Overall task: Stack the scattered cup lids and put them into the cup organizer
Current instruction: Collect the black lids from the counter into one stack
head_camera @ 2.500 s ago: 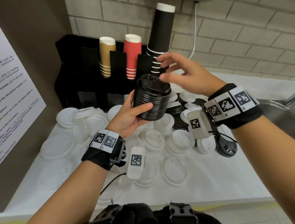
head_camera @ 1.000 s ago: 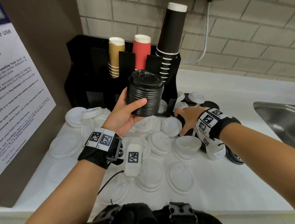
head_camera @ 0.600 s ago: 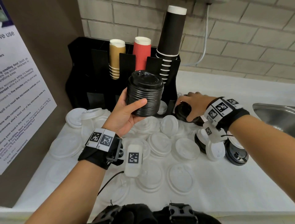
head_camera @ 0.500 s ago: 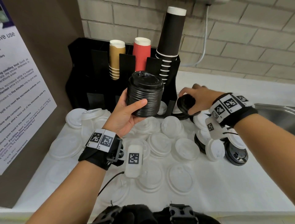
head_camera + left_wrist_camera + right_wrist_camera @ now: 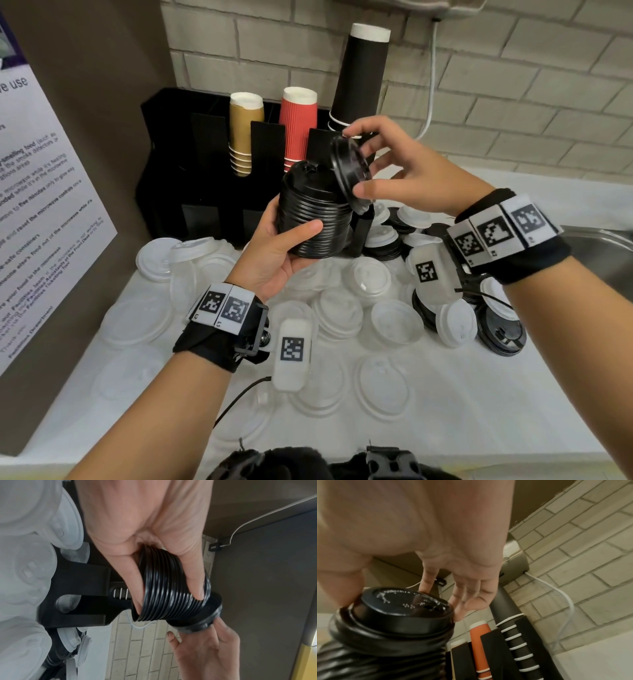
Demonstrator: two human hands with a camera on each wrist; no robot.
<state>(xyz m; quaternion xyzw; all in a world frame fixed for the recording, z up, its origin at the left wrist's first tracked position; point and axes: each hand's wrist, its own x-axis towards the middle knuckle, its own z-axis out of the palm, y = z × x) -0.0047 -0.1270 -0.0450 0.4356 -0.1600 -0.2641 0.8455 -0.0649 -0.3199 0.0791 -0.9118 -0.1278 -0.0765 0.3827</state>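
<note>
My fingers (image 5: 359, 135) and thumb pinched a black lid (image 5: 349, 171) by its rim, tilted over the stack of black lids (image 5: 315, 219). My left hand (image 5: 274, 253) gripped that stack in front of the black cup organizer (image 5: 205, 164), above white lids (image 5: 342, 308) scattered on the counter (image 5: 513, 411).

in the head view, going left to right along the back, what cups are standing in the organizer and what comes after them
gold cups → red cups → tall black cups → white cable hanging down the brick wall
</note>
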